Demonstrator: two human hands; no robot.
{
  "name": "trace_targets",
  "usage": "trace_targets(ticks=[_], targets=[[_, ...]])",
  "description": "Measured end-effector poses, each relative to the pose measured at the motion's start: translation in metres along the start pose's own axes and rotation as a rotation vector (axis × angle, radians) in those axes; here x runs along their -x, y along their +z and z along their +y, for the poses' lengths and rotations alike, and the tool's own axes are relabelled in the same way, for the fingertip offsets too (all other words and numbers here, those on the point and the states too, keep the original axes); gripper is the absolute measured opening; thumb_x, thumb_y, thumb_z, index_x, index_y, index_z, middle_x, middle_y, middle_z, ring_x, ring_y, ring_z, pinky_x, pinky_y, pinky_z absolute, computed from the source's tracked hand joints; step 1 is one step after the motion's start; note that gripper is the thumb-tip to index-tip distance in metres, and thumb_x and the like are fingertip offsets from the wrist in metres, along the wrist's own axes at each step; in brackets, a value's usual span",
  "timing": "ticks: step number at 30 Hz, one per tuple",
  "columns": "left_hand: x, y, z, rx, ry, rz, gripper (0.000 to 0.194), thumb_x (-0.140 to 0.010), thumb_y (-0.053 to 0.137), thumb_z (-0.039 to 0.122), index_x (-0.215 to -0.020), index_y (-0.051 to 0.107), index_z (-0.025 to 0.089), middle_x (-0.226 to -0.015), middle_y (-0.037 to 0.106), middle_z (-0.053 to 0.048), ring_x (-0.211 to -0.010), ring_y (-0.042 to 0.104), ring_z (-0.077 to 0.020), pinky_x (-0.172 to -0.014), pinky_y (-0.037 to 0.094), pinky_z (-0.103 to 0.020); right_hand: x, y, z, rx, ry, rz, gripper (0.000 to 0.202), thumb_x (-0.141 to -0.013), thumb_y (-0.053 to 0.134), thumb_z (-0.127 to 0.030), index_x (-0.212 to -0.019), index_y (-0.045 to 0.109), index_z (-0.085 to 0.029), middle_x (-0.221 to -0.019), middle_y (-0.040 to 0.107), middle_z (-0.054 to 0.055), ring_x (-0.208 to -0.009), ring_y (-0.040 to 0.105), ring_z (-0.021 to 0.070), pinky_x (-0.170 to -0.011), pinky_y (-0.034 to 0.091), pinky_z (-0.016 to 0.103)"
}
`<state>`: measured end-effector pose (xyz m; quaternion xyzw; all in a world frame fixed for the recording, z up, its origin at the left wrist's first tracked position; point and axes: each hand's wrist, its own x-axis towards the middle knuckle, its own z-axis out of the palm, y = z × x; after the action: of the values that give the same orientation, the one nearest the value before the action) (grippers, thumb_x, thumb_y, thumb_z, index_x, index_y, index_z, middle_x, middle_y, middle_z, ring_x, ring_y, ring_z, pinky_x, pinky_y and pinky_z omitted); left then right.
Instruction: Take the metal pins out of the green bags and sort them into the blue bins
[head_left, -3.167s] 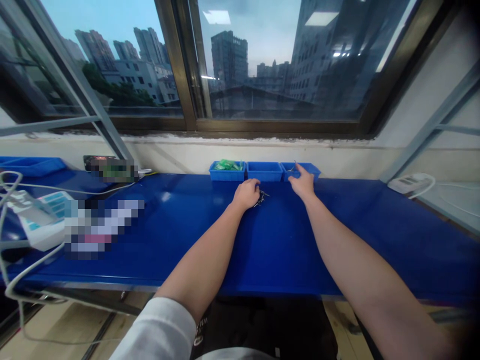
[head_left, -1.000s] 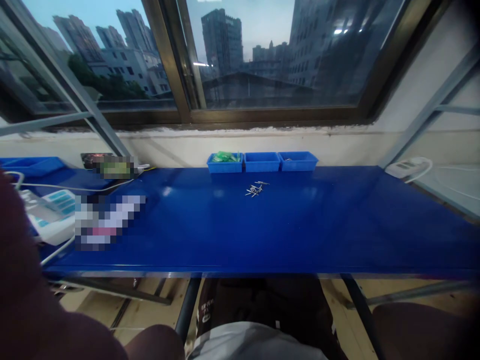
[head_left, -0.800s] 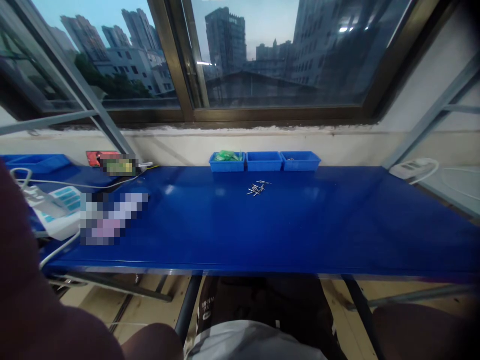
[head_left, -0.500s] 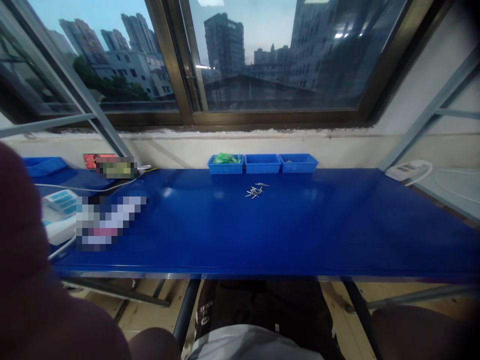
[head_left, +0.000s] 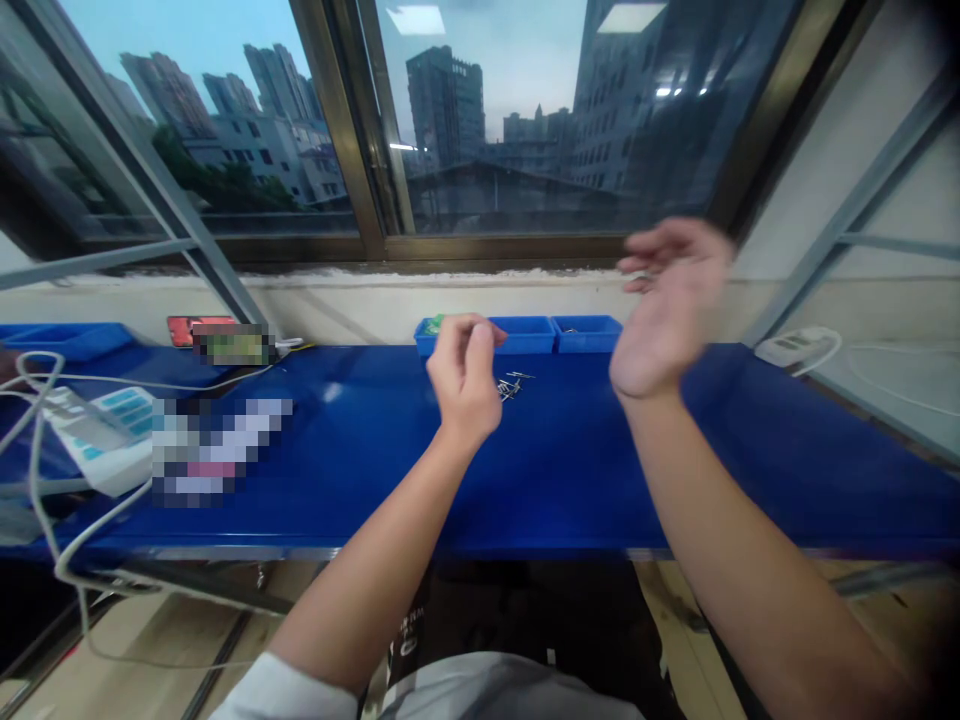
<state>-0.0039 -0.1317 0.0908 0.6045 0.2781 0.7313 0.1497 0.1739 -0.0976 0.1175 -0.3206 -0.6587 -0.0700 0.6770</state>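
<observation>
My left hand (head_left: 461, 385) is raised above the blue table (head_left: 570, 470) with its fingers curled in; nothing shows in it. My right hand (head_left: 667, 305) is lifted higher, to the right, with its fingers spread, its palm facing left and nothing in it. A small pile of thin metal pins (head_left: 512, 383) lies on the table just right of my left hand. Behind it three small blue bins stand in a row: the left bin (head_left: 424, 337), holding green pieces, is mostly hidden by my left hand, then come the middle bin (head_left: 527, 336) and the right bin (head_left: 587, 333).
A white device (head_left: 101, 440) with white cables sits at the table's left end, beyond it a blue tray (head_left: 64, 338). A white power strip (head_left: 795, 348) lies at the right by the wall. A large window runs behind the table.
Both hands were out of view, close to the camera, half a second ago. Now they are raised over the table near the pins. The pins and bins have not moved.
</observation>
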Motion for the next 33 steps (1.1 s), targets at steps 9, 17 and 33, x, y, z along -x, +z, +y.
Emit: trace_targets(ticks=[9,17,33], targets=[[-0.019,0.036,-0.134,-0.492,-0.46,-0.64,0.049,-0.089,0.033,0.054,-0.097,0.065,0.017,-0.107,0.066,-0.009,-0.101,0.058,-0.0237,-0.089,0.041,-0.032,0.067,0.07,0.094,0.324,0.35,-0.618,0.029,-0.065,0.056,-0.018,-0.094,0.063,-0.016,-0.096,0.063,0.008,-0.094,0.054,0.0232,-0.088,0.041,0.037],[-0.001,0.028,-0.156,-0.624,-0.409,-0.886,0.063,-0.086,0.024,0.063,-0.116,0.061,0.022,-0.12,0.061,-0.009,-0.111,0.055,-0.0265,-0.093,0.039,-0.034,0.091,0.074,0.107,0.438,0.4,-0.814,0.032,-0.072,0.056,-0.034,-0.098,0.066,-0.017,-0.095,0.061,0.011,-0.093,0.052,0.0249,-0.084,0.04,0.036],[0.012,0.035,-0.16,-0.803,-0.21,-1.012,0.059,-0.092,0.016,0.052,-0.119,0.056,0.016,-0.131,0.05,-0.015,-0.126,0.041,-0.0295,-0.103,0.027,-0.045,0.094,0.077,0.114,0.523,0.366,-0.91,0.024,-0.077,0.043,-0.012,-0.089,0.064,-0.017,-0.097,0.063,0.011,-0.093,0.052,0.0224,-0.084,0.038,0.033]])
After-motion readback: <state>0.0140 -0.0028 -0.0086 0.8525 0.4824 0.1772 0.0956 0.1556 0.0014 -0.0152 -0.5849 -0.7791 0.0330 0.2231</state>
